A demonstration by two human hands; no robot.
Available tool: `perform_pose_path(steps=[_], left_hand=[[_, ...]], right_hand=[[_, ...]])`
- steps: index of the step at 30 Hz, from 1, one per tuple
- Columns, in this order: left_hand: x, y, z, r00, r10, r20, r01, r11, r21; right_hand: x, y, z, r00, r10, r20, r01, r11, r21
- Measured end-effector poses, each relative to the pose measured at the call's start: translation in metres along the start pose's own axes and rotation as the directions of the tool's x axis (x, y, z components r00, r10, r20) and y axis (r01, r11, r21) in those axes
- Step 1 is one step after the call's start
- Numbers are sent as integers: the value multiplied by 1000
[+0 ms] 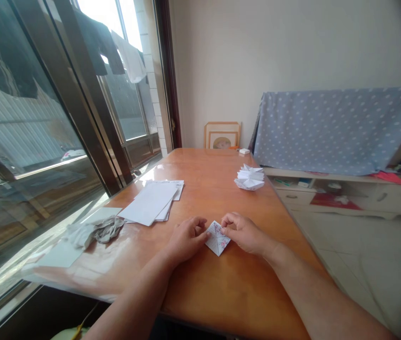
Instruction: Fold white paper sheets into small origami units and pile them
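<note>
A small folded paper (217, 240), diamond-shaped and printed with pink and dark marks, lies near the front of the table with a crease down its middle. My left hand (189, 238) is at its left corner, fingers curled and the thumb pressed on the edge. From the right, my right hand (243, 231) pinches the upper right edge between thumb and forefinger. Farther back on the right sits a stack of folded white paper pieces (249, 178) with pointed tips. Loose white sheets (152, 203) lie in an overlapping pile to the left.
The wooden table (203, 174) has a crumpled grey cloth (106, 229) at its left side and a small white box (244, 151) at the far end. Glass doors stand along the left. A cabinet (295, 196) under a dotted blue cloth (328, 130) stands at right.
</note>
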State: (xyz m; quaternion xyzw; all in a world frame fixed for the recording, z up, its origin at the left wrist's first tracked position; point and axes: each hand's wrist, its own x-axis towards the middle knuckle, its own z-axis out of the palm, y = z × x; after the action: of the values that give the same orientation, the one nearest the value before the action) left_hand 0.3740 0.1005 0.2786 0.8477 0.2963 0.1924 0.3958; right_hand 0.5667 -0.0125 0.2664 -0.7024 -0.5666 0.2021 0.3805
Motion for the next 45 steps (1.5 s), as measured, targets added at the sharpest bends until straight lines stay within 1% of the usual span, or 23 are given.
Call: perform_pose_path(steps=[3,5,7,9,11,12,14,17,19,21,23,25,26,27,28,29,31,32,33,35,38,41,45], left_hand=[[1,4,-2,997,24,69,-11,984,-176],[2,7,-4,993,39,113,-2,950,-312],[3,8,-5,994,11,109,39,895,-444],[6,6,-4,997,-41,73,75,822,-564],[8,3,-3,996,-66,54,85,750,-656],[9,1,-2,996,-64,58,86,715,-694],[11,-2,0,995,-50,87,99,642,-760],[10,-2,2,989,-37,145,142,537,-832],[8,0,3,984,-37,173,168,505,-846],[7,3,5,982,-34,185,176,511,-842],[5,6,6,982,-23,187,167,566,-807],[5,9,6,984,-17,175,140,679,-721],[5,9,6,988,-15,152,112,746,-657],[6,8,6,995,-12,100,67,813,-579],[6,7,5,1000,-1,17,10,875,-485],[6,5,5,996,22,-85,-52,925,-376],[5,0,4,956,112,-270,-154,979,-137],[4,-3,3,931,171,-321,-189,982,-25],[3,-4,2,915,230,-332,-219,973,71],[0,-5,0,905,328,-271,-278,938,208],[-5,-2,-3,924,374,-75,-334,888,316],[-7,1,-4,939,331,95,-343,871,352],[-6,-1,-3,940,294,171,-337,871,357]], right_hand=[[-2,-5,2,998,-32,47,24,987,156],[-3,-8,4,999,-27,42,16,965,260],[-2,-10,4,998,1,-59,20,933,360],[0,-13,2,980,46,-195,49,889,456],[0,-15,0,961,94,-261,63,842,536],[0,-17,-1,961,113,-253,51,824,565],[-1,-20,-1,973,136,-185,1,801,598],[-3,-25,4,993,106,-54,-50,785,617],[-3,-28,11,998,65,-10,-44,769,638],[-3,-30,18,1000,30,-1,-22,752,659],[-4,-30,22,1000,4,-12,5,763,646],[-4,-29,21,997,-4,-76,43,851,523],[-5,-28,19,991,-8,-132,61,915,398],[-6,-27,16,981,-26,-193,72,969,236],[-8,-27,12,967,-61,-249,76,996,51],[-9,-27,9,952,-107,-287,72,989,-131],[-12,-27,2,936,-187,-296,51,909,-413],[-13,-27,1,938,-211,-274,43,858,-512],[-14,-28,0,945,-223,-240,42,809,-587],[-15,-29,1,964,-219,-147,62,731,-679],[-17,-29,5,983,-181,13,136,684,-717],[-20,-29,6,982,-135,128,186,693,-697],[-22,-27,0,979,-93,180,187,754,-629]])
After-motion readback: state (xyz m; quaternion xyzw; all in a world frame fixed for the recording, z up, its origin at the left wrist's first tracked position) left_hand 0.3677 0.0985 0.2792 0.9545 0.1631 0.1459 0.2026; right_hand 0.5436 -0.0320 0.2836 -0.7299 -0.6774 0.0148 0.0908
